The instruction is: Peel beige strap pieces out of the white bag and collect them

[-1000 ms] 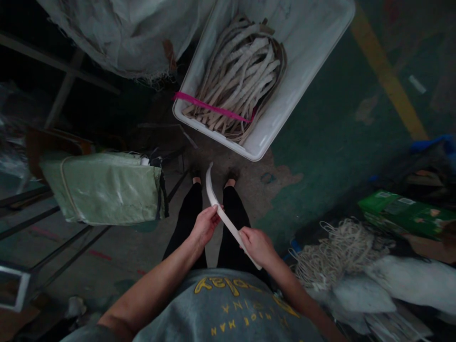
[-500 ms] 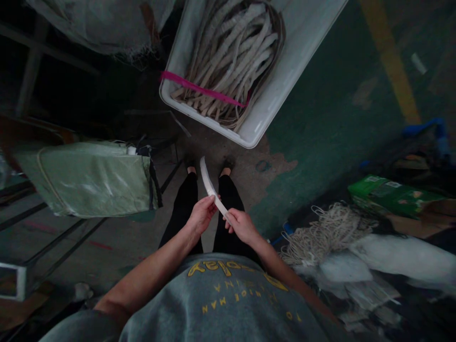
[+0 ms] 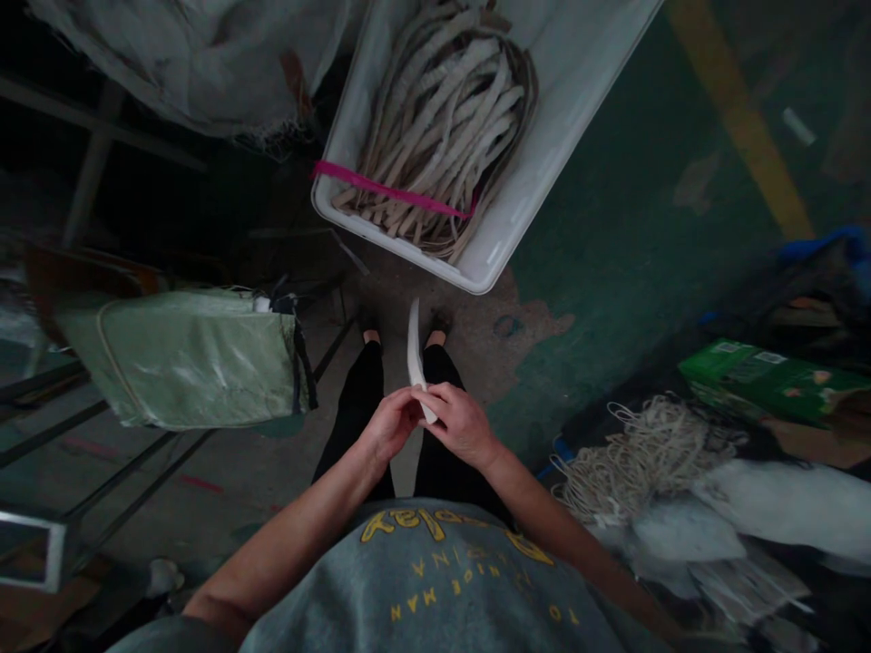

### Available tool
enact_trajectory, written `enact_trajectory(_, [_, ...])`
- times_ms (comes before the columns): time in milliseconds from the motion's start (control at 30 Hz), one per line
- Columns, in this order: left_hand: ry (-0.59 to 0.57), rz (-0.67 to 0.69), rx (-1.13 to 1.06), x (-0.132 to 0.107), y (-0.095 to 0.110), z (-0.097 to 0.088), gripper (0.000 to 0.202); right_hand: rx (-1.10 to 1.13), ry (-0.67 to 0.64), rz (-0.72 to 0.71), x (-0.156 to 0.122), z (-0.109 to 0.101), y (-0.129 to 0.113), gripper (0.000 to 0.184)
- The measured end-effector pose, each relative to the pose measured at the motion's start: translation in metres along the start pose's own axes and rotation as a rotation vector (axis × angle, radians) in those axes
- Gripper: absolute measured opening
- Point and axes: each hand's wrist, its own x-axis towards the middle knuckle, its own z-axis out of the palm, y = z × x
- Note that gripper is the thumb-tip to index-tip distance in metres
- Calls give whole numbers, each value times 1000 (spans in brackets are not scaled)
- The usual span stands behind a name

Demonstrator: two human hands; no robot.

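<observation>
A short white strip [image 3: 414, 349], slightly curved, points away from me between my two hands. My left hand [image 3: 395, 422] pinches it from the left side, and my right hand [image 3: 463, 424] grips it from the right, its fingers meeting the left ones. The strip's near end pokes out below the fingers. Beyond my feet stands a white plastic bin [image 3: 476, 279] holding a heap of long pale strips [image 3: 442, 136]. A pink band [image 3: 395, 191] lies across that heap and over the bin's left rim.
At the left, a folded green sheet or sack [image 3: 183, 358] rests on a metal frame. On the right lie tangled cord [image 3: 640, 458], a green box [image 3: 768, 372] and white plastic bags [image 3: 789, 503]. A large white sack [image 3: 204, 63] fills the upper left.
My right hand has moved up along the strip to meet my left hand. The strip has swung more upright in view. The whole view has shifted slightly.
</observation>
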Motion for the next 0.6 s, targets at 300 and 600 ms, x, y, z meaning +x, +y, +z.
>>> enact_trajectory(300, [-85, 129, 119, 4, -15, 9, 24, 93, 122, -127, 14, -17, 10, 35])
enact_trajectory(600, [-126, -76, -52, 30, 23, 51, 35, 692, 97, 252, -40, -65, -35, 26])
